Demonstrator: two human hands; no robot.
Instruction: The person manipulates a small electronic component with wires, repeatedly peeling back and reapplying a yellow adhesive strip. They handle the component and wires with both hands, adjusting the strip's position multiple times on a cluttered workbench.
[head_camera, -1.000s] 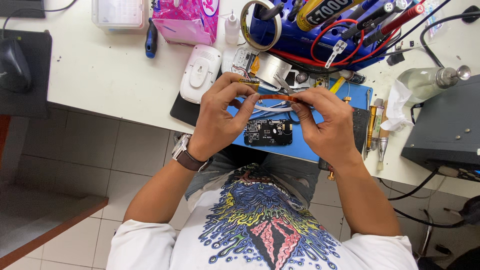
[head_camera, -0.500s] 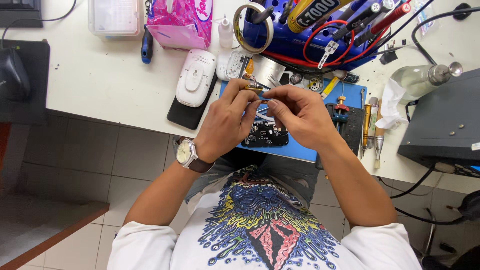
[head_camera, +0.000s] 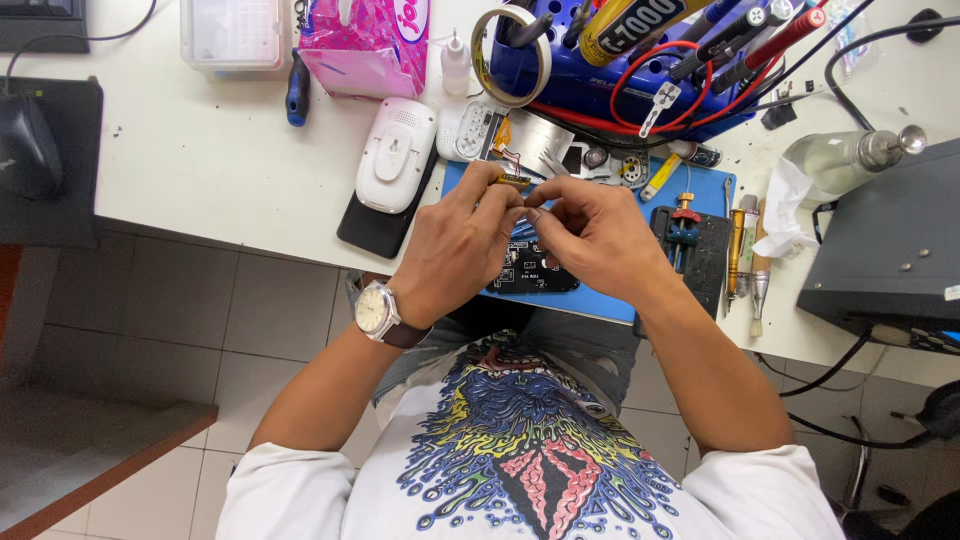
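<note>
I see my left hand (head_camera: 455, 245) and right hand (head_camera: 590, 235) meeting over the blue mat (head_camera: 700, 185), fingertips pinched together on a small yellowish part (head_camera: 514, 181) held just above the black circuit board (head_camera: 530, 272). Far left of centre sits a pink glossy packet (head_camera: 365, 45) beside a clear plastic box (head_camera: 230, 35). A yellow-labelled tube (head_camera: 625, 18) lies in the blue tool rack (head_camera: 600, 95). The white desk (head_camera: 200, 160) stands over a grey tiled floor (head_camera: 150, 330).

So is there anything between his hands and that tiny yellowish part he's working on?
Nothing visible. The left hand and right hand both pinch the small yellowish part directly at their fingertips, above the black circuit board on the blue mat.
</note>
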